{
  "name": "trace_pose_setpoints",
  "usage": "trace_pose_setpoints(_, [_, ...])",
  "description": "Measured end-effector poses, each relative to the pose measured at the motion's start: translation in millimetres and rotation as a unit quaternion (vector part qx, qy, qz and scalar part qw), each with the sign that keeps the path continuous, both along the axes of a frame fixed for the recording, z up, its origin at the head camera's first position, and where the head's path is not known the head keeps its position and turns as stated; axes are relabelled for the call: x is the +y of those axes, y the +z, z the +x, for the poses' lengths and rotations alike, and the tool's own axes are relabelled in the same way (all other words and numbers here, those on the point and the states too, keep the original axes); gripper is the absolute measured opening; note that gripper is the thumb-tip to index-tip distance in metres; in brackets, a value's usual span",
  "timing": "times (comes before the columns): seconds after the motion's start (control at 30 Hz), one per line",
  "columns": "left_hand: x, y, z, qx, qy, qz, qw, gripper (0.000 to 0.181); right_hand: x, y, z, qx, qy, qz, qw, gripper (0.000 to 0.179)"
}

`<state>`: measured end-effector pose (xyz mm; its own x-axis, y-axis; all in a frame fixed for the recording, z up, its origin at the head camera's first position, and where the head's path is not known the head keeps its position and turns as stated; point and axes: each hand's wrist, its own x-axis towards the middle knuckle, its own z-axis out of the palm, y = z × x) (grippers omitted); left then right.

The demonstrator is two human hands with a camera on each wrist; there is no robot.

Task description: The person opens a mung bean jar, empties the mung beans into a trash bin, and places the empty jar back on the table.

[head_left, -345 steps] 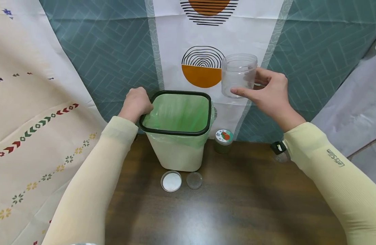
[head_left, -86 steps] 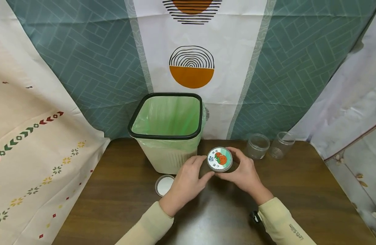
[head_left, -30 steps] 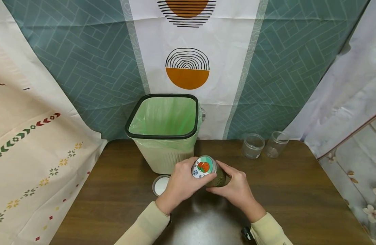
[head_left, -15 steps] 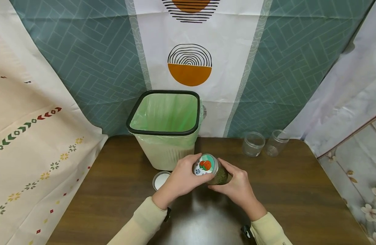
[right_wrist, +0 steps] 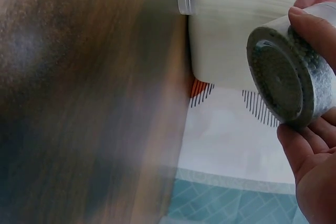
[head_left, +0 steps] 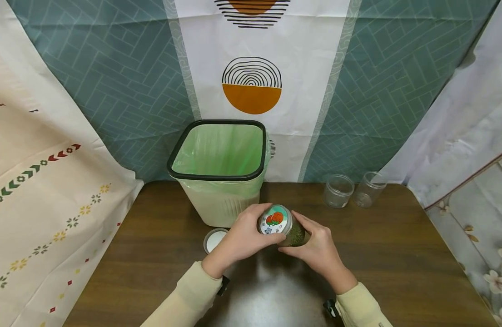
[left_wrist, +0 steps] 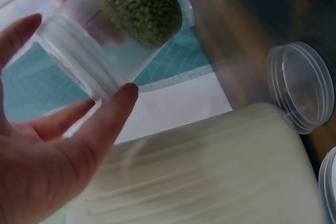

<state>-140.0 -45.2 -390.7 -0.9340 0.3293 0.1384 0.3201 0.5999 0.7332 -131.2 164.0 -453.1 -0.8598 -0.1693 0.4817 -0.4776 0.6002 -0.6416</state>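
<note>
A clear jar [head_left: 296,235] partly filled with small green pellets is held above the table, tilted with its top toward the left. Its lid [head_left: 274,220] carries a printed label with orange-red fruit. My left hand [head_left: 243,235] grips the lid's rim between thumb and fingers. My right hand [head_left: 317,247] grips the jar's body near the base. In the left wrist view the green pellets [left_wrist: 144,11] lie toward the jar's bottom, with the lid on the jar. The right wrist view shows the jar's round base [right_wrist: 278,80] facing the camera.
A bin [head_left: 222,200] with a green liner and black rim stands behind the left hand. In front of it lies a white-filled lid [head_left: 215,240]; a clear lid [left_wrist: 304,87] is nearby. A wide clear jar [head_left: 338,193] and narrower one [head_left: 368,190] stand back right.
The right hand's earlier clear jar now stands back right. The left hand has left the bin rim. Both hands have lifted and tilted the pellet jar; its lid label has turned slightly.
</note>
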Motion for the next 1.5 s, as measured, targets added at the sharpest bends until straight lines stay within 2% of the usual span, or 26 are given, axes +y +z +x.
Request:
trace_pose_setpoints(0.13, [1.1,-0.8,-0.2,-0.018,0.025,0.002,0.9995,0.090,-0.5,-1.3,-0.8,-0.008,-0.002,0.003,1.0000,0.090])
trace_pose_setpoints(0.2, [0.1,0.1,-0.8,-0.019,0.016,0.022,0.9995,0.091,-0.7,-1.4,-1.3,-0.010,0.000,0.002,1.0000,0.091])
trace_pose_setpoints(0.3, [-2.3,2.8,-2.2,-0.012,-0.017,0.039,0.9990,0.087,-0.7,-1.7,-2.4,-0.007,0.001,0.000,1.0000,0.090])
trace_pose_setpoints(0.4, [-2.9,5.0,-3.8,-0.011,-0.028,0.034,0.9990,0.082,-0.6,-2.4,-3.2,-0.004,0.000,0.001,1.0000,0.090])
trace_pose_setpoints(0.5, [-1.4,4.7,-5.0,-0.021,-0.008,0.015,0.9996,0.079,-0.6,-3.0,-3.9,-0.002,-0.001,0.003,1.0000,0.091])
trace_pose_setpoints(0.63, [0.2,4.1,-5.2,-0.016,0.018,-0.009,0.9997,0.086,-1.0,-2.4,-4.6,0.000,0.001,0.006,1.0000,0.091])
trace_pose_setpoints(0.7, [-0.6,4.2,-5.2,-0.010,0.011,-0.010,0.9998,0.088,-1.2,-2.0,-5.0,0.003,0.004,0.008,1.0000,0.090])
trace_pose_setpoints(0.87, [-4.2,5.8,-6.4,-0.010,-0.040,0.005,0.9991,0.087,-1.4,-2.3,-5.2,0.007,0.008,0.008,0.9999,0.089])
trace_pose_setpoints(0.93, [-4.1,6.0,-6.9,-0.012,-0.045,0.004,0.9989,0.084,-1.4,-2.9,-5.1,0.006,0.007,0.008,0.9999,0.089])
trace_pose_setpoints(1.1, [-0.7,2.7,-5.9,-0.017,-0.002,-0.010,0.9998,0.078,-0.9,-4.2,-4.8,0.002,0.004,0.010,0.9999,0.090])
trace_pose_setpoints(1.2, [0.3,0.2,-4.8,-0.012,0.014,-0.018,0.9997,0.085,-0.5,-4.4,-4.2,-0.003,0.002,0.009,1.0000,0.090])
trace_pose_setpoints(1.27, [-0.1,-0.9,-4.5,-0.004,0.004,-0.020,0.9998,0.090,-0.5,-4.3,-3.8,-0.002,0.005,0.010,0.9999,0.089])
trace_pose_setpoints(1.37, [-2.0,-0.3,-4.8,0.005,-0.033,-0.009,0.9994,0.095,-0.8,-3.5,-3.7,0.006,0.009,0.011,0.9999,0.088])
trace_pose_setpoints(1.43, [-3.5,1.5,-5.2,0.008,-0.060,-0.001,0.9981,0.092,-1.2,-3.1,-3.9,0.012,0.012,0.011,0.9998,0.088])
trace_pose_setpoints(1.5, [-4.4,3.6,-5.6,0.007,-0.074,0.005,0.9972,0.086,-1.8,-2.6,-4.1,0.014,0.013,0.009,0.9998,0.088])
